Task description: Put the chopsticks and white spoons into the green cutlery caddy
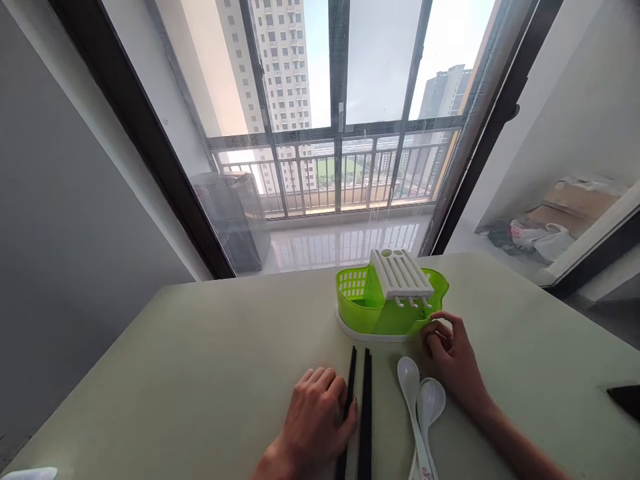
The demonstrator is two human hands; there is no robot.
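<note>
Left hand (pixel 316 417) pinches the nearer chopsticks (pixel 352 368) right beneath it, right hand (pixel 449 355) sits curled against the rack (pixel 367 321) just ahead, grip unclear: a grasping step, it seems, and any lift calls for a firm hold.

One head-worn view, facing forward and down across a tabletop (pixel 225 360), left hand (pixel 316 413) and right hand (pixel 454 360) close at lower centre and lower right, windows (pixel 339 127) farther off at top
</note>
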